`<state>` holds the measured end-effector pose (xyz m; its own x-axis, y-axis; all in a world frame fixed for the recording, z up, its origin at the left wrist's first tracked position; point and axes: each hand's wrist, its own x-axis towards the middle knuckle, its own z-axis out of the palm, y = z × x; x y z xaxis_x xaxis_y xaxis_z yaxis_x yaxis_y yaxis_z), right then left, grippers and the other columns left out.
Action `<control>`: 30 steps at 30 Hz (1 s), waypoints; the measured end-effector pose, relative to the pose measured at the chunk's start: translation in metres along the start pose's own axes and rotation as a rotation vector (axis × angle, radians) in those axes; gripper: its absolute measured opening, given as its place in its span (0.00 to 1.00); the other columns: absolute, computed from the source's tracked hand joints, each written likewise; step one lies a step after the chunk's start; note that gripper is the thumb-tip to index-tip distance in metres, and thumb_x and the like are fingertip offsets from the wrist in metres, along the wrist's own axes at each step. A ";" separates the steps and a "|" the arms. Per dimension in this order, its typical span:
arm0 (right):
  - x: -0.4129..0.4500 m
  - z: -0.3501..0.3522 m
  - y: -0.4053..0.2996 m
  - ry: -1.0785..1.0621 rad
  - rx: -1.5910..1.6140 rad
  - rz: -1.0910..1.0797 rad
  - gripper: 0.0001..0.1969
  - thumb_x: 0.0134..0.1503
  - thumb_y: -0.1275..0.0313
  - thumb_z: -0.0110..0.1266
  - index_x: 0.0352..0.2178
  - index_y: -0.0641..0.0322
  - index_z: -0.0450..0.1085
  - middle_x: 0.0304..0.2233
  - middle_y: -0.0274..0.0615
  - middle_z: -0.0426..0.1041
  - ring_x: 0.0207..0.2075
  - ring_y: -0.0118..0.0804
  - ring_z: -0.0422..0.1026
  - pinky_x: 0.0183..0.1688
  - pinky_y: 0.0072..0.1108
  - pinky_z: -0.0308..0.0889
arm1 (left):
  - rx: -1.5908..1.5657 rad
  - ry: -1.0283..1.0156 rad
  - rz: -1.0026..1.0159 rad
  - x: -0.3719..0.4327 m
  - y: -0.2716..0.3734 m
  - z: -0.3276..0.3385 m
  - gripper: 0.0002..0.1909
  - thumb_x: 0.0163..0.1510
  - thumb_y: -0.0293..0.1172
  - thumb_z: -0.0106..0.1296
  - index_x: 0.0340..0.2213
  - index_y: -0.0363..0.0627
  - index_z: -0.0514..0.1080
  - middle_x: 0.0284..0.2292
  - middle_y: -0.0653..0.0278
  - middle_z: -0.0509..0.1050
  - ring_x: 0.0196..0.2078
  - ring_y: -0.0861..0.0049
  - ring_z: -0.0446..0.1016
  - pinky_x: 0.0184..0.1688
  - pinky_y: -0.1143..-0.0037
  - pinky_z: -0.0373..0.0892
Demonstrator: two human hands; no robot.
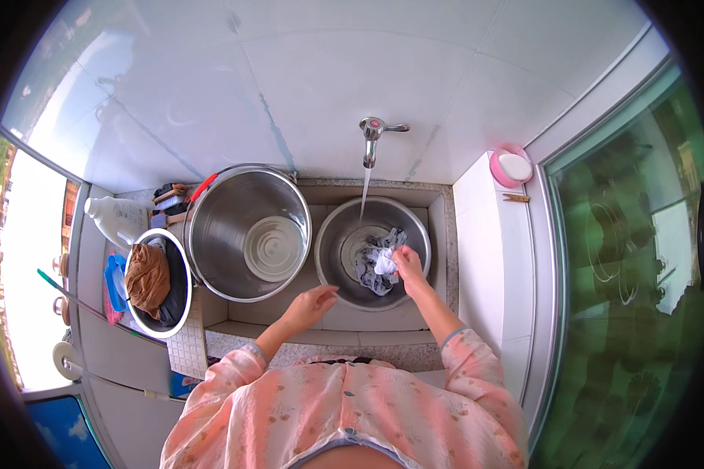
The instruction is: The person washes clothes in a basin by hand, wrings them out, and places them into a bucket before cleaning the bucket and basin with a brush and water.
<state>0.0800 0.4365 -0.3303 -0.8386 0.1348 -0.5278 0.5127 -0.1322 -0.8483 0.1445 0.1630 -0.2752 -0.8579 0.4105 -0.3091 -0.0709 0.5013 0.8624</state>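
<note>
My right hand [409, 268] pinches a white part of a cloth [385, 261] inside a stainless steel basin [332, 234]. Below and around that white part, a crumpled, wet-looking grey and black patterned fabric [366, 274] lies in the basin; whether the two are one piece I cannot tell. Water [365, 190] runs from a chrome tap [371, 140] into the basin. My left hand [310, 306] hovers near the basin's lower left rim with loosely bent fingers and nothing in it. To its upper left stands a large stainless steel bucket [217, 240].
The sink [440, 231] surrounds the basin. On the left are a white basin [179, 328] of brown and dark cloth, a white plastic jug [116, 218], brushes [169, 202] and a washboard [186, 346]. On the right ledge sit a pink soap dish [496, 171] and a wooden clothespin [516, 198].
</note>
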 end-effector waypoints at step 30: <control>-0.103 -0.018 -0.171 -0.075 0.672 -0.059 0.11 0.52 0.65 0.54 0.31 0.62 0.69 0.30 0.39 0.74 0.32 0.33 0.73 0.35 0.26 0.70 | 0.129 0.335 0.317 0.086 0.058 -0.040 0.16 0.58 0.39 0.45 0.36 0.36 0.72 0.31 0.59 0.75 0.33 0.75 0.74 0.37 0.77 0.70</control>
<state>0.0823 0.4632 -0.1320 -0.8845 0.0949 -0.4568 0.2606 -0.7117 -0.6524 0.0459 0.1971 -0.2354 -0.9455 0.3005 0.1258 0.2662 0.4899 0.8302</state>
